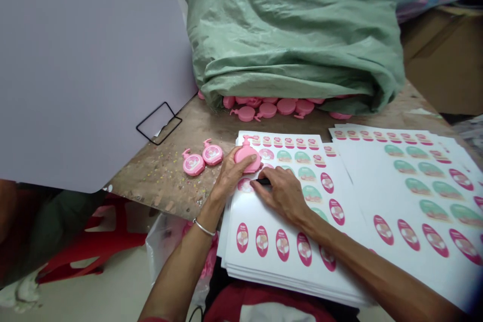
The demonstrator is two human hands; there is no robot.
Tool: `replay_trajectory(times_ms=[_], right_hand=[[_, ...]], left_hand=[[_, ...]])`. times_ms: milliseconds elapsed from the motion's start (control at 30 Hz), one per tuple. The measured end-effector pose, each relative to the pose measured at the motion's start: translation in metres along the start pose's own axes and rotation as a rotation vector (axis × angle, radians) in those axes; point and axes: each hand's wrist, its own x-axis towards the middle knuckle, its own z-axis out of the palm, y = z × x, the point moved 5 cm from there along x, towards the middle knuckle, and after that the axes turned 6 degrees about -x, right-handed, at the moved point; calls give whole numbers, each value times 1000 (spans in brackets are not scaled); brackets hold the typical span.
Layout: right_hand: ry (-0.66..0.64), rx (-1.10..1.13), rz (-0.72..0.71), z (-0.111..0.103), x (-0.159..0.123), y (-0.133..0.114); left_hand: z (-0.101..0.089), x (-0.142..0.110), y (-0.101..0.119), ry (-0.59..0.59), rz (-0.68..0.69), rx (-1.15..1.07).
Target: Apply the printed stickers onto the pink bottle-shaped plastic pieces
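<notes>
Pink bottle in the left hand, right fingers working just below it

So the pink bottle (247, 158) is in the left hand (228, 172), fingers wrapped round it from the left and thumb laid over the front. It's over the far left part of the sticker sheets (264, 211), pump pointing away from the person, so its long axis runs roughly far to near. The face I can see looks plain pink where the thumb isn't over it.

The right hand (287, 193) comes in from the other side, fingers pinched on a slim black thing (263, 181). From those fingertips, the bottle is just beyond and a touch left. Right by them, on the near side of the bottle, is a round pink sticker (245, 185); the right hand's the closer one to it.

Two labelled bottles (203, 158) sit on the bench (206, 123) to the left, and more pink ones poke out from under the green cloth (294, 25).

Hard to make out: what the black thing is, whether the right fingertips have hold of any sticker edge, and whether the bottle touches the paper. Its back is hidden, the right forearm covers some stickers, and the right-hand sheets run out of view.
</notes>
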Motion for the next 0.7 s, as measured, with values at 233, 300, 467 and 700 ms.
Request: replay_trajectory(times_ms=[233,300,467,700], right_hand=[[31,71,-7,-15,8,9],[-39,16,-34,-9,8,11],[-79,-25,-90,3,5,9],[-107,22,-80,6,9,10]], left_hand=[[6,0,6,-43,-25,-88],[6,0,6,-30,-11,-86],[6,0,4,-41,20,-45],[-1,3,0,-33,54,28]])
